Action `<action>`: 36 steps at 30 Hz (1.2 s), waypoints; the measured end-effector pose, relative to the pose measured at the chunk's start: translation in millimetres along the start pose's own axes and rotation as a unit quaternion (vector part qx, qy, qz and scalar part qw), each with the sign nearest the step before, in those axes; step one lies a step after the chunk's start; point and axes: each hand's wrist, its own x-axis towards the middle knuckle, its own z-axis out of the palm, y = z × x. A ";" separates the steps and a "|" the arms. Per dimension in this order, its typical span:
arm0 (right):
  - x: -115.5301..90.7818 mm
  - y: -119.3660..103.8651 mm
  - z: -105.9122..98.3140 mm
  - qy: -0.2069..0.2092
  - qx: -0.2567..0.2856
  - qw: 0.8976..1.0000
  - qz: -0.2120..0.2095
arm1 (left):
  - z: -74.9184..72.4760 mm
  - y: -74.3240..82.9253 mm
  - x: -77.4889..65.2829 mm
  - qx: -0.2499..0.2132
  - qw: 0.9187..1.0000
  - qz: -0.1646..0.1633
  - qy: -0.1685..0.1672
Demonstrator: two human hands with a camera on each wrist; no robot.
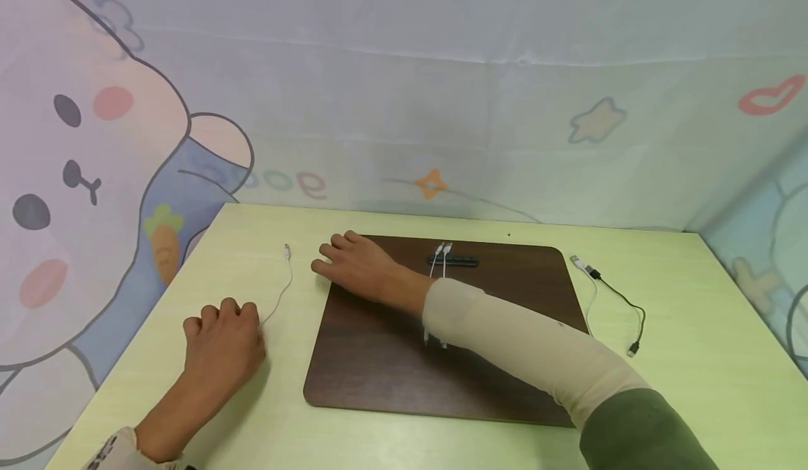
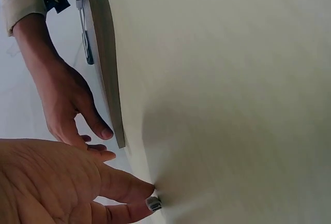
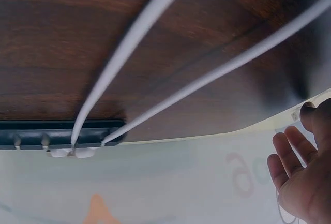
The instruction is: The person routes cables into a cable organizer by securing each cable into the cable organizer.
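My left hand (image 1: 222, 344) is low over the table's left side and pinches one end of a thin white cable (image 1: 291, 273). In the left wrist view, thumb and finger grip its small plug (image 2: 153, 203). The cable's far end, with another white connector (image 1: 287, 252), lies on the table. My right hand (image 1: 358, 266) is above the far left corner of a dark brown board (image 1: 372, 358), its fingers loosely bent and holding nothing. A black cable clip strip (image 1: 463, 262) sits near the board's far edge. Two white cables (image 3: 139, 32) run from its slots, partly hidden by my right sleeve.
Right of the board, a black USB cable (image 1: 621, 296) and a white USB cable (image 1: 593, 294) lie on the pale table (image 1: 707, 386). A printed cloth (image 1: 404, 105) with a cartoon bear hangs behind the table.
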 end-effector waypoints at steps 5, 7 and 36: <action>6.1 -1.0 -4.2 0.001 -0.002 1.000 -0.005 | 0.2 -1.3 -1.8 0.004 1.000 0.005 0.010; 8.3 -1.2 -5.2 -0.003 -0.007 1.000 -0.008 | 0.5 -1.0 -3.2 0.005 1.000 0.011 0.017; 31.7 -8.8 -1.8 -0.022 0.009 0.999 -0.025 | -1.8 17.9 -14.6 0.028 0.998 0.056 -0.010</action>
